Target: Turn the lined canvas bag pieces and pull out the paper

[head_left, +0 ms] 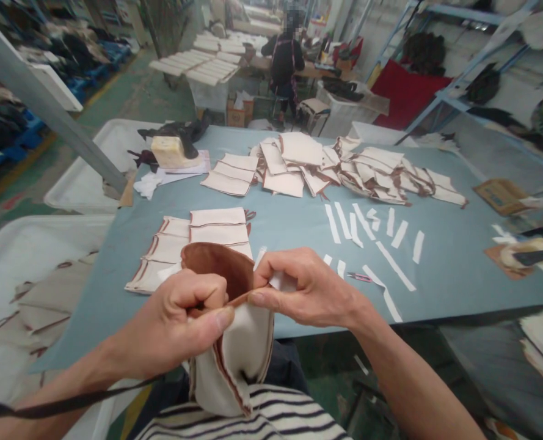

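Note:
Between my two hands is a cream fabric pouch (248, 342) with a brown lining, its mouth spread wide. My left hand (184, 318) pinches the near rim, thumb on the outside and fingers curled over the edge. On the same rim, a little to the right, my right hand (305, 287) pinches the edge between thumb and forefinger. A bit of white strip shows by the right fingers. The pouch's lower end hangs in front of a striped garment (289, 415). Just beyond it, flat cream pieces with brown edging (218, 223) lie stacked on the blue-grey table (294, 229).
Loose white strips (394, 266) and pink-handled thread snips (359, 277) lie right of my hands. A heap of cream pouches (294, 159) covers the table's back. White bins (129, 226) stand at the left. A person (286, 61) is in the background.

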`<control>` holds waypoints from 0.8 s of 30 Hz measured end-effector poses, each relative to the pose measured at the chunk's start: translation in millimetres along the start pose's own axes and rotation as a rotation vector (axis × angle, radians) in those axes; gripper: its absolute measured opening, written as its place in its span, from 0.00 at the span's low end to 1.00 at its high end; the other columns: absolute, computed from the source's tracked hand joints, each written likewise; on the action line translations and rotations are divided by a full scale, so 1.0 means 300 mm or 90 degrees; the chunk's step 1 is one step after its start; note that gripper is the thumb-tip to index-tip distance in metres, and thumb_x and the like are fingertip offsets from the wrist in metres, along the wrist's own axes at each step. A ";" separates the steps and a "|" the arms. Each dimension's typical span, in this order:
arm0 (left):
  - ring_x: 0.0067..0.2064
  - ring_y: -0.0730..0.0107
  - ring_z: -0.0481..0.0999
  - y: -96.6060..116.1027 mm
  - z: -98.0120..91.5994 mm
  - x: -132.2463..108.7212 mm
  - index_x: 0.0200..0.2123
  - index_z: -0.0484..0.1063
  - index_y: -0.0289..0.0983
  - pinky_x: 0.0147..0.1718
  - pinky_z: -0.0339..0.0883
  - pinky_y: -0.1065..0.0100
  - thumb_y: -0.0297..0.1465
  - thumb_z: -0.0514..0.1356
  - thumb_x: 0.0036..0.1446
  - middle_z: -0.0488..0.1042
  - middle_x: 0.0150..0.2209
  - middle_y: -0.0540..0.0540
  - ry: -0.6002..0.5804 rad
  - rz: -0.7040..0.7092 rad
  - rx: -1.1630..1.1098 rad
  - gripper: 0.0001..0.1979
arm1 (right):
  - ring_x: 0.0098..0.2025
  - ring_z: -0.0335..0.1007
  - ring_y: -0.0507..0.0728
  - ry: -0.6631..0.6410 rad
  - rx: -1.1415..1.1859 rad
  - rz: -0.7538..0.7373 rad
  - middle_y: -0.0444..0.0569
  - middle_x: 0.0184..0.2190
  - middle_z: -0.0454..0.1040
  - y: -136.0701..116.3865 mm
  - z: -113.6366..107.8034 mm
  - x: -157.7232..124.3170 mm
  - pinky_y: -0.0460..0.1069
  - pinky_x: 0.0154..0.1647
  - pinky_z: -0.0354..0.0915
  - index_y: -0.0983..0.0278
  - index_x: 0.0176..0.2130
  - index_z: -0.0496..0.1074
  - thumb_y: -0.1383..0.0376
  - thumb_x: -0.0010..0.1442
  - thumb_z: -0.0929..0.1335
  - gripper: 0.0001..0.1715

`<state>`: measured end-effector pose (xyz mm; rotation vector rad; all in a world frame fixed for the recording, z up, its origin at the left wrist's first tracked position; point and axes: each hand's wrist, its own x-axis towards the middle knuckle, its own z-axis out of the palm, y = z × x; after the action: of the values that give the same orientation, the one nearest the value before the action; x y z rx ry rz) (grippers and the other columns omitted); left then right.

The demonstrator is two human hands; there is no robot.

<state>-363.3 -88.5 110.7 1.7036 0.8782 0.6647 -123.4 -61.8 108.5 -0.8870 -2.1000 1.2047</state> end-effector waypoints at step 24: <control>0.31 0.67 0.64 -0.086 -0.256 0.047 0.30 0.76 0.36 0.33 0.60 0.66 0.70 0.38 0.65 0.72 0.29 0.49 -0.129 -0.058 0.058 0.46 | 0.25 0.57 0.50 0.146 0.126 0.072 0.43 0.24 0.70 0.059 -0.128 0.021 0.46 0.26 0.52 0.63 0.28 0.77 0.47 0.59 0.79 0.25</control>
<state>-421.5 -30.4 108.2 1.7649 0.8471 0.3880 -94.5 -30.4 110.6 -1.0108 -1.7379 1.2776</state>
